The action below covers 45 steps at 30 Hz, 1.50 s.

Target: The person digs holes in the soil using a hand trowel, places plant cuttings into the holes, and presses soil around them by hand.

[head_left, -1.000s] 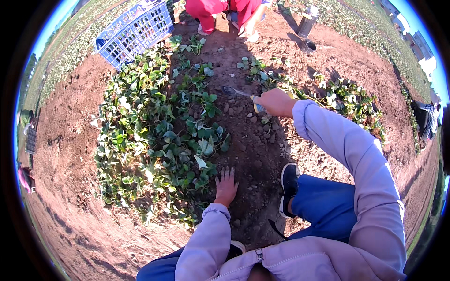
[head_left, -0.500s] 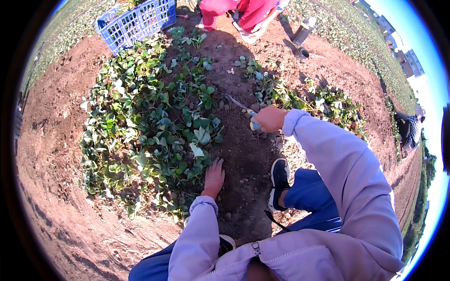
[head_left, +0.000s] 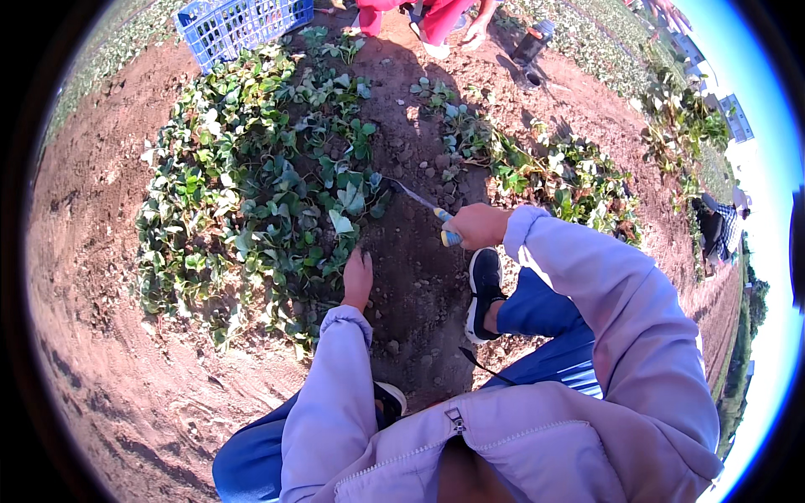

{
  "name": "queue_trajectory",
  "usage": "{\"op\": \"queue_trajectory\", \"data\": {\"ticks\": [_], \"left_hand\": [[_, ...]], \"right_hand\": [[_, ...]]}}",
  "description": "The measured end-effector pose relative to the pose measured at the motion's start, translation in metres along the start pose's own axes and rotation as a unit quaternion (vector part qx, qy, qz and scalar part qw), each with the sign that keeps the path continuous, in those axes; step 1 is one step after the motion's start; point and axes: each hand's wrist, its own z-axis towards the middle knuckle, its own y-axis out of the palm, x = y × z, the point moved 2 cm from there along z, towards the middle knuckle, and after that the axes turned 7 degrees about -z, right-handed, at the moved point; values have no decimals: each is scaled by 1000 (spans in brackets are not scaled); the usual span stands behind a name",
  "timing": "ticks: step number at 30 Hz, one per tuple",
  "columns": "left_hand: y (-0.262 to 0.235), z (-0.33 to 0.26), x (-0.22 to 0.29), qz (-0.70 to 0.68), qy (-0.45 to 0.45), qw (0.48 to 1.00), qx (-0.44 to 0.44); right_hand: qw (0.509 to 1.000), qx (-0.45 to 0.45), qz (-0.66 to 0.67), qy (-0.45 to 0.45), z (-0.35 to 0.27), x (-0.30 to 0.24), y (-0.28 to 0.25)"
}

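Note:
My right hand (head_left: 480,226) is closed round the blue and yellow handle of a hand tool (head_left: 423,201) with a slim, slightly curved metal shaft. Its dark far end reaches the right edge of a patch of leafy green plants (head_left: 251,184), over bare soil. Nearer to me, my left hand (head_left: 358,278) is at the same edge of the patch, fingers stretched toward the lowest leaves. The fingertips are partly lost in shade and foliage. Nothing shows in that hand.
A blue slatted crate (head_left: 243,33) stands beyond the patch. Ahead, a person in red trousers (head_left: 436,21) is near a dark cylinder (head_left: 534,42). More plants (head_left: 562,172) lie right of the soil strip. Another person (head_left: 719,230) is at far right. My shoe (head_left: 484,293) is close to the tool.
My right hand has drawn the tool nearer to me, toward the leaves. My left hand has shifted slightly left into the patch edge. A leafy clump now shows at upper right.

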Motion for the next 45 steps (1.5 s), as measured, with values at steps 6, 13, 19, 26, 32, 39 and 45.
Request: {"op": "queue_trajectory", "data": {"ticks": [6,13,19,26,32,39,45], "left_hand": [[-8,-16,-2,13,-42,998,-35],[-6,-32,-14,41,-17,996,-72],[1,-36,-10,73,-30,993,-91],[3,-46,-11,135,5,979,-153],[7,-52,-7,173,29,966,-187],[9,-61,10,217,66,959,-168],[16,-56,25,289,73,920,-253]], "right_hand": [[999,-26,12,31,-26,-26,22],[996,-73,50,31,-59,-63,45],[996,-76,37,-11,-99,-93,78],[994,-98,9,-50,-135,-131,78],[989,-127,5,-79,-156,-136,62],[998,-14,-42,54,-161,-48,-28],[982,-121,27,144,-176,89,-24]]}}
